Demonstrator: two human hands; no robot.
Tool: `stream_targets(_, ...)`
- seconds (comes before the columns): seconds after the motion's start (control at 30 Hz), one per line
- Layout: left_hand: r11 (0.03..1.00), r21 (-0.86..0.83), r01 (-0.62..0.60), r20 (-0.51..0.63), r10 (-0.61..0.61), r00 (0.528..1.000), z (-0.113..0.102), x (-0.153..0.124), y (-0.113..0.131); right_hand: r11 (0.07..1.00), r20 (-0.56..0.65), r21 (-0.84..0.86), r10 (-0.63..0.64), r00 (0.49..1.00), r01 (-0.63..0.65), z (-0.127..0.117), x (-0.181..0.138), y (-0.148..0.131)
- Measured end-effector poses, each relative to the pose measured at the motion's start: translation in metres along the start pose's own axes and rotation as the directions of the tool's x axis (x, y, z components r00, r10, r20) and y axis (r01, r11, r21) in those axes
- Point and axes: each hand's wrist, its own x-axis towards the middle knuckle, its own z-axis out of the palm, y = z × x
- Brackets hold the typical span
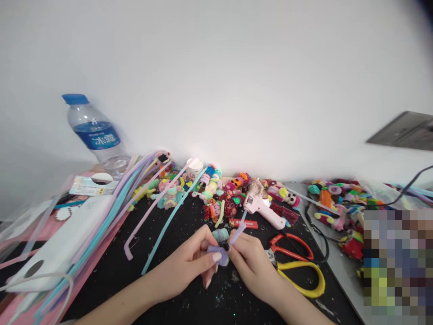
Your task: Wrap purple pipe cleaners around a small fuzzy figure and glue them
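Note:
My left hand is closed around a small coiled figure of fuzzy pipe cleaner, its lilac coil showing between thumb and fingers. Just above it sits a teal-and-purple coil; whether the two are joined, I cannot tell. Between the fingertips of my right hand a lilac pipe cleaner is pinched, its free end pointing up toward the glue gun. A pale pink glue gun lies just beyond my hands. Scissors with one orange and one yellow handle rest beside my right wrist.
Long pastel pipe cleaners lie in a bundle at left, near a leaning water bottle. Finished fuzzy figures line the wall. A red box cutter is on the black mat. A black cable loops at right.

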Motion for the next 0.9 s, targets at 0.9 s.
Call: stream_targets(0.9,0.999,0.036,0.041,0.008,-0.041,0.999,0.0003,-0.0061,-0.0005,0.999,-0.056,-0.007,0.049,0.997,-0.05,0.0003,-0.0034,-0.0018)
